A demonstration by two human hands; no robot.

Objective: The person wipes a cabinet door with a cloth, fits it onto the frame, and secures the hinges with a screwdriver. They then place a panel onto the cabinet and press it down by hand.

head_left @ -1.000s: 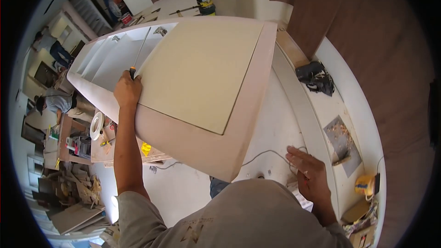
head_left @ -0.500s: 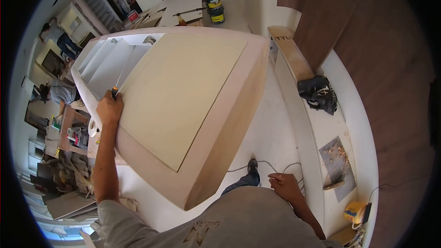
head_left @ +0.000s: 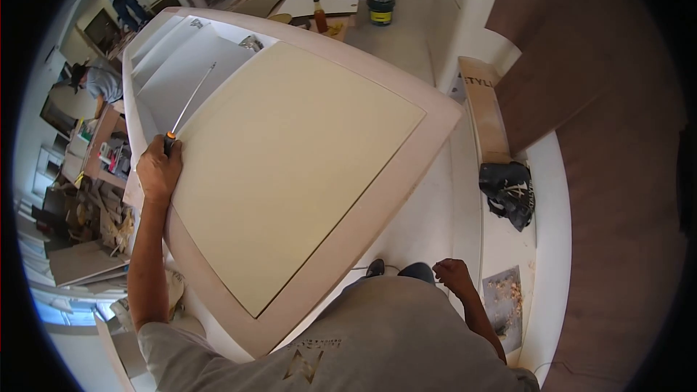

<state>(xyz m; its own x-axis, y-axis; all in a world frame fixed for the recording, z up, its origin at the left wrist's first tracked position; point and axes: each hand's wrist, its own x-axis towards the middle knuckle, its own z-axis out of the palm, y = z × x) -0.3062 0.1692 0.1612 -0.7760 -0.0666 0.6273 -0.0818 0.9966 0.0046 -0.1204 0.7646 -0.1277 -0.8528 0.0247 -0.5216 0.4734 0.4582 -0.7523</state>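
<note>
My left hand [head_left: 160, 172] is wrapped around the dark and orange handle of a long screwdriver [head_left: 192, 98]. Its thin shaft points up and away over the open compartment. The hand is at the left edge of a cream panel [head_left: 298, 167], which lies on a large cabinet-like piece with a pinkish, rounded frame [head_left: 348, 258]. Inside the white open compartment [head_left: 192, 65], metal hinges [head_left: 251, 43] sit along the far edge. My right hand [head_left: 452, 276] hangs by my right side with curled fingers, apart from the cabinet. Whatever it may hold is hidden.
A ledge on the right bears a long cardboard box [head_left: 483, 112], a black bag [head_left: 507, 192] and a grey sheet with wood shavings [head_left: 502, 305]. Stacked buckets [head_left: 381, 0] stand behind the cabinet. Two people work at the left, near scrap boards [head_left: 83, 261].
My view has shifted and I stand closer to the cabinet. The screwdriver's shaft now shows raised above the compartment. My right hand's fingers have curled in more.
</note>
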